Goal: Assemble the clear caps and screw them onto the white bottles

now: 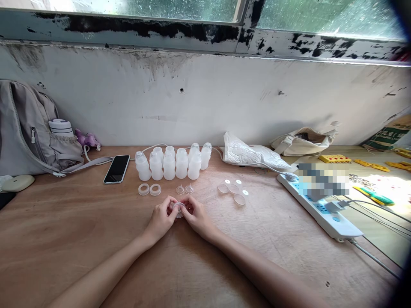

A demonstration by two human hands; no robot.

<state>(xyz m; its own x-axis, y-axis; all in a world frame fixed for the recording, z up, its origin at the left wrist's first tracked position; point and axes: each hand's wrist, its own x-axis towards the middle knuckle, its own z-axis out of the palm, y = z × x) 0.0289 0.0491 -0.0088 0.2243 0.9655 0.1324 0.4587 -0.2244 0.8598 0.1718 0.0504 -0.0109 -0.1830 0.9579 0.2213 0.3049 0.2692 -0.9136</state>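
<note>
The left hand [165, 214] and the right hand [194, 212] meet over the middle of the brown wood-grained tabletop [96, 222], grasping a small translucent ring-shaped plastic piece [179, 210] between them. Thumb and fingertips of the left hand pinch its left side, and those of the right hand pinch its right side; the fingers hide much of the piece, so its full form cannot be told. Just beyond the hands, to the right of centre, lie two small clear pieces with raised middles [189, 189], side by side. Farther left, two whitish translucent plastic rings [151, 190] lie flat next to each other. On the far side of these stands a close cluster of frosted white plastic bottles [169, 164], upright, in uneven rows. Right of the hands, three thin clear round discs [239, 199] lie near small white dots [245, 193]. A black-screened smartphone [117, 169] lies left of the bottles, with a grey fabric backpack [30, 128] at the far left. To the far right of the bottles rests a crinkled white padded packet [253, 155], and a long white power strip [317, 207] slants along the right side.
</note>
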